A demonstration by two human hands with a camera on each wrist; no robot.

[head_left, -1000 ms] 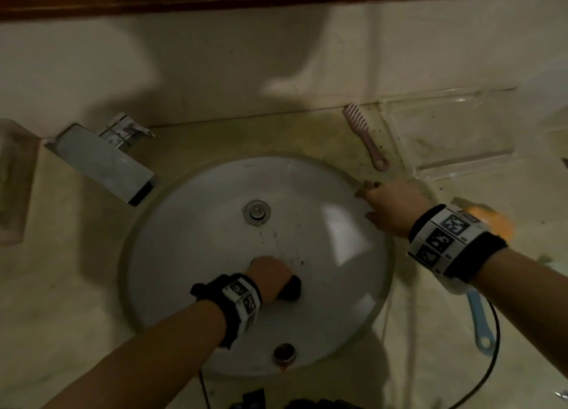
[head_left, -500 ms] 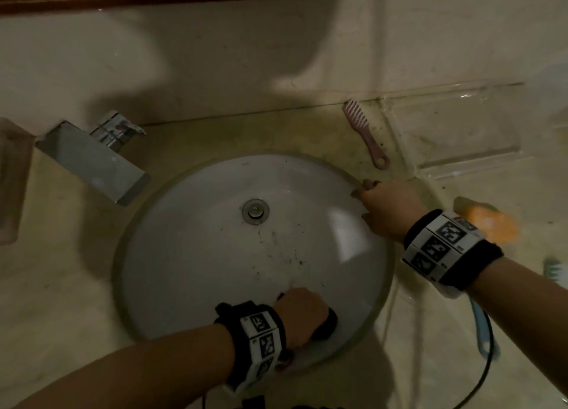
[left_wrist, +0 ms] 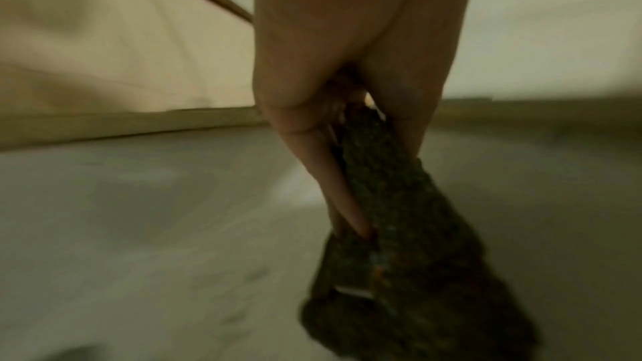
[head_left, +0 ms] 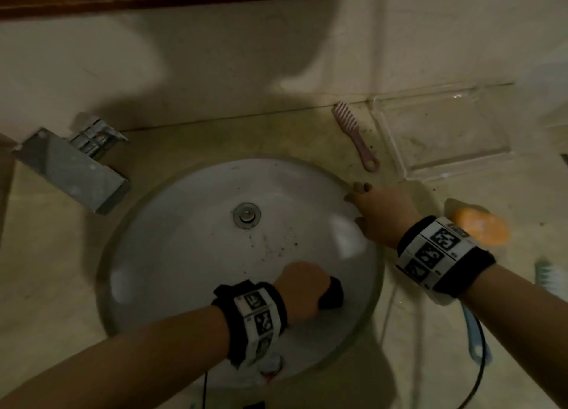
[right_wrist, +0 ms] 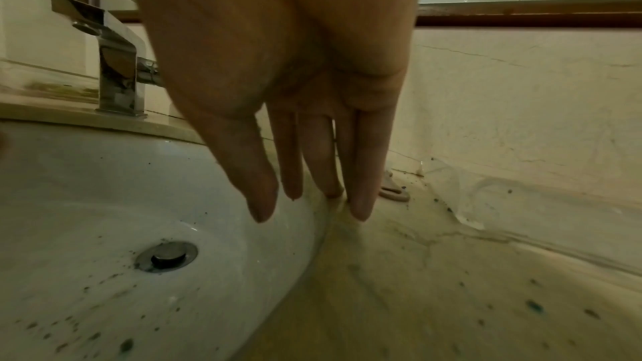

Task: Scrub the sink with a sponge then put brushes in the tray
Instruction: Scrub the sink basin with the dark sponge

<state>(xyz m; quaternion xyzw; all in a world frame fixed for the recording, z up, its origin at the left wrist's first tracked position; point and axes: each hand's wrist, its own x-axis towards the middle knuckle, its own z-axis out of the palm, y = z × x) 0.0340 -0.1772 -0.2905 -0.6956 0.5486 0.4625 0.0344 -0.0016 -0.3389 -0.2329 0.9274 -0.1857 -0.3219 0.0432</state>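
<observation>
A round white sink [head_left: 172, 255] with dark specks and a metal drain [head_left: 246, 215] fills the middle of the head view. My left hand [head_left: 299, 288] grips a dark sponge [head_left: 332, 293] and holds it against the near right part of the bowl. The left wrist view shows the dark green sponge [left_wrist: 410, 243] held between thumb and fingers. My right hand [head_left: 373, 212] rests open on the sink's right rim, its straight fingers [right_wrist: 361, 174] touching the edge. A pink brush [head_left: 356, 135] lies by the clear tray [head_left: 445, 132] at the back right.
A chrome tap [head_left: 70, 166] stands at the back left. An orange object [head_left: 481, 225] lies right of my right wrist. A blue-handled brush [head_left: 475, 335] and a white-bristled brush [head_left: 550, 278] lie on the counter at right, beside a black cable [head_left: 482, 362].
My left hand with the sponge moved from mid-bowl toward the near rim, then slid a little right and back up. The right hand stayed on the rim.
</observation>
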